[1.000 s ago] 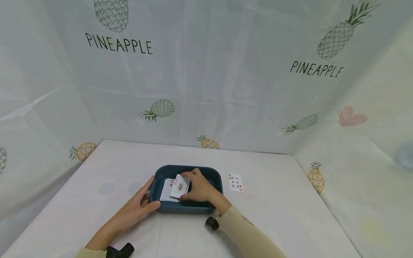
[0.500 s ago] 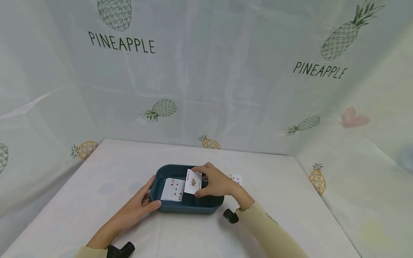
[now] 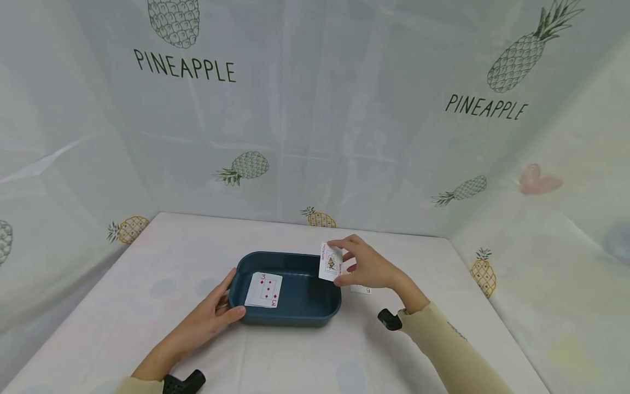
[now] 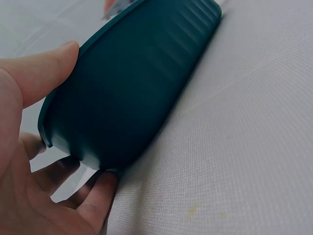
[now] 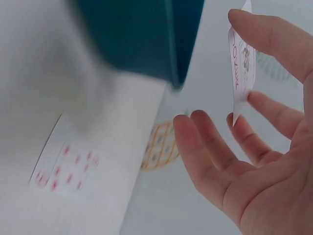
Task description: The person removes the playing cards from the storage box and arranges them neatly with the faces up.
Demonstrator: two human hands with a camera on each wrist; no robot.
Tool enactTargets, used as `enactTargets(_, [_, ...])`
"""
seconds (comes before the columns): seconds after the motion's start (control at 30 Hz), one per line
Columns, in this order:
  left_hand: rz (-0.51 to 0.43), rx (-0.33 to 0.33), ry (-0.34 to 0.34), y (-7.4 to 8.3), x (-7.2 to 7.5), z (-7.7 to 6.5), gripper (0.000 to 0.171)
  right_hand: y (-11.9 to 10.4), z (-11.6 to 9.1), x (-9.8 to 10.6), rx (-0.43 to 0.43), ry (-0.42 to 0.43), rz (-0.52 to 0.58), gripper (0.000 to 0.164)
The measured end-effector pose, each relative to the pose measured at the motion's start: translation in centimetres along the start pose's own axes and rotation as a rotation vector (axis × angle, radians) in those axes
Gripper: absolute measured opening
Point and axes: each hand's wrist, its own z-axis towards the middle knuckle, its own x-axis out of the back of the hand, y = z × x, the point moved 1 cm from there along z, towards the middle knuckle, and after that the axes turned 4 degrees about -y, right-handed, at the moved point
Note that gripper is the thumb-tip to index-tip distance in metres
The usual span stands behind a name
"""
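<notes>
In the head view, my right hand (image 3: 370, 264) pinches a joker playing card (image 3: 331, 262) between thumb and fingers, tilted up over the right end of a dark blue tray (image 3: 307, 298). The right wrist view shows the joker card (image 5: 243, 68) nearly edge-on in that hand. My left hand (image 3: 210, 316) grips the tray's left end, thumb at the front corner and fingers round the side. A stack of playing cards (image 3: 264, 290) lies face up in the left half of the tray, a diamonds card on top.
Another diamonds card (image 5: 66, 164) lies face up on the white-covered table (image 3: 413, 339) to the right of the tray, partly hidden by my right hand in the head view. A pineapple-print sheet (image 3: 344, 137) hangs behind and at both sides.
My right hand has lifted the joker card off the stack and carried it right, to the tray's right end. The diamonds card beneath is uncovered. My left hand stays on the tray.
</notes>
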Motion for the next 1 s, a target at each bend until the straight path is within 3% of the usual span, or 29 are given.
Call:
enactTargets(0.37, [0.007,-0.021,-0.003,0.0,0.0,0.0,0.096,6.8,-3.9,1.7,-0.035,-0.028,-0.110,0.086])
enactTargets(0.57, [0.020,-0.014,0.000,0.1,0.0,-0.1,0.096,9.9,-5.7,2.2,-0.110,-0.034,-0.158,0.084])
enactTargets(1.0, [-0.002,-0.029,-0.016,-0.1,0.2,-0.1,0.095,12.5,-6.1,2.9,-0.226,-0.109,-0.148,0.080])
